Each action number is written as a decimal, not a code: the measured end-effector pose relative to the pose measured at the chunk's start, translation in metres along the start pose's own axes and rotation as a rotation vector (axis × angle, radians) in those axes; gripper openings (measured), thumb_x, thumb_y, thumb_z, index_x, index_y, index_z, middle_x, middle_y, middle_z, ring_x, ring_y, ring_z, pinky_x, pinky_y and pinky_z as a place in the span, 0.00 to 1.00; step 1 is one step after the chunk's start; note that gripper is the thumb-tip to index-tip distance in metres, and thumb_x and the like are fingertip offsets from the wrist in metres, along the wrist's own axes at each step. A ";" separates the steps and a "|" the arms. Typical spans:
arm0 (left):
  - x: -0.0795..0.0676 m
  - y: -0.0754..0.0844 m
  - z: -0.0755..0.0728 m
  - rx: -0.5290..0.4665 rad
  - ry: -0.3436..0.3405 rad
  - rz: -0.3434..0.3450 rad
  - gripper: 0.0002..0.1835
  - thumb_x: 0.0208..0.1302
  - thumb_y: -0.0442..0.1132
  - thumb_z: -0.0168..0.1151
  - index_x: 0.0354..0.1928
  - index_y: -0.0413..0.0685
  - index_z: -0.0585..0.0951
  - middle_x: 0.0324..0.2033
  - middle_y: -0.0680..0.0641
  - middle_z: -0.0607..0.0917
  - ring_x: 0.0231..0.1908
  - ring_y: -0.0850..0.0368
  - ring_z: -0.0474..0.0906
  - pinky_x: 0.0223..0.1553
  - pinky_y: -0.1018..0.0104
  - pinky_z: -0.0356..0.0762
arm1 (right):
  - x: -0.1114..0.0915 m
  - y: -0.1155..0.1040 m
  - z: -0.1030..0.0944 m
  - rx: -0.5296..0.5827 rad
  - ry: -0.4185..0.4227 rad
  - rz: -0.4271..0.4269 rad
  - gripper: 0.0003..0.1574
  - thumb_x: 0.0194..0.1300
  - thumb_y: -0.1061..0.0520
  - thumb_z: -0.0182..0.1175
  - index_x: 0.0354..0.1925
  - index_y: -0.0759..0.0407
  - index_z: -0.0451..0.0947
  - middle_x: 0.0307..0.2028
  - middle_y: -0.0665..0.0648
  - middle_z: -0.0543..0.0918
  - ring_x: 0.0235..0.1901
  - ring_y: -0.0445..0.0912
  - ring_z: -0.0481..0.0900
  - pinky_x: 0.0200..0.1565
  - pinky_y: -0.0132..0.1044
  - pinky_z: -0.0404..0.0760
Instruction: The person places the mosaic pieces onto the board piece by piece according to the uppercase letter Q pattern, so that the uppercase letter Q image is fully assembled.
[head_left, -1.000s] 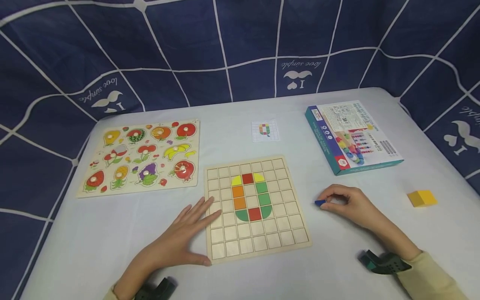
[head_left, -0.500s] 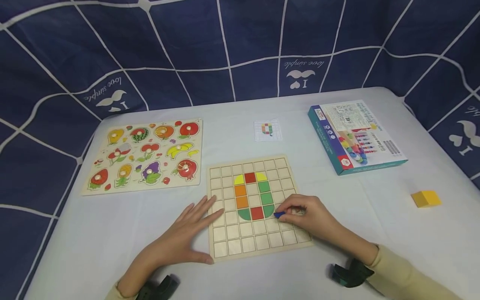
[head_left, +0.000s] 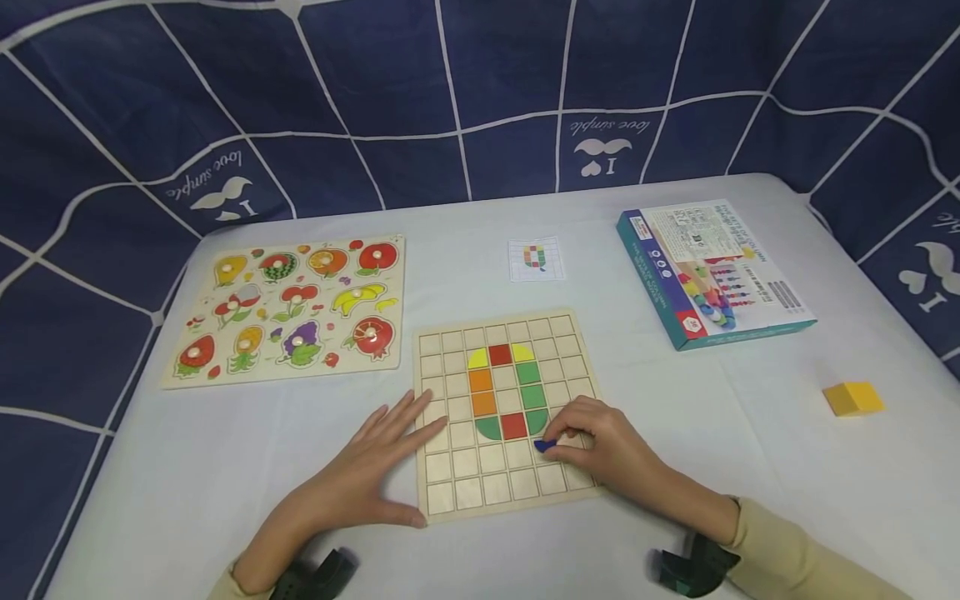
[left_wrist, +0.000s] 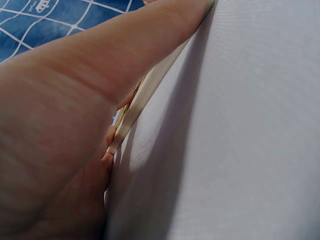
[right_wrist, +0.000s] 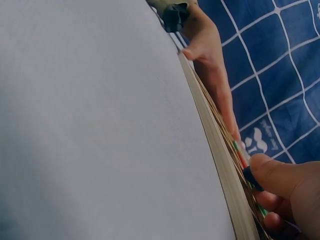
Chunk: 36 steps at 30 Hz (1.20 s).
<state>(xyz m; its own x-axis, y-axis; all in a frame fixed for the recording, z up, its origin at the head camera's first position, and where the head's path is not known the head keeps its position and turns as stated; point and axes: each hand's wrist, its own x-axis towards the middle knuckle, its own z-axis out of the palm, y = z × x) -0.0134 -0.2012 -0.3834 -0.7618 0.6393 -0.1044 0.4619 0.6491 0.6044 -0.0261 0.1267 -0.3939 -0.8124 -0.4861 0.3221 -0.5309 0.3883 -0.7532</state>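
Note:
A wooden grid board (head_left: 491, 492) lies at the middle of the table, with red, yellow, orange and green pieces set in a ring on it. My right hand (head_left: 600, 437) pinches a small dark blue piece (head_left: 545, 446) between thumb and fingers, over the square just below the ring's lower right green corner. In the right wrist view the blue piece (right_wrist: 252, 178) shows at the thumb tip, close over the board. My left hand (head_left: 367, 471) is spread along the board's left edge, fingertips on its margin and thumb at its lower left corner.
A fruit knob puzzle (head_left: 285, 312) lies at the back left. Behind the board is a small printed card (head_left: 536, 260) with a similar coloured pattern. A toy box (head_left: 712, 275) stands at the back right, and a yellow block (head_left: 853, 398) at the far right.
My right hand has come left from the bare table to the board, carrying the blue piece, then slightly further left and down. The left hand stays at the board's edge.

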 end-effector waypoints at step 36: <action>-0.005 -0.003 -0.004 -0.090 0.026 -0.053 0.56 0.39 0.63 0.71 0.72 0.63 0.55 0.72 0.55 0.44 0.70 0.55 0.35 0.65 0.45 0.41 | 0.006 0.008 -0.027 0.020 0.133 0.052 0.08 0.56 0.66 0.65 0.32 0.53 0.82 0.32 0.44 0.81 0.34 0.39 0.77 0.40 0.29 0.74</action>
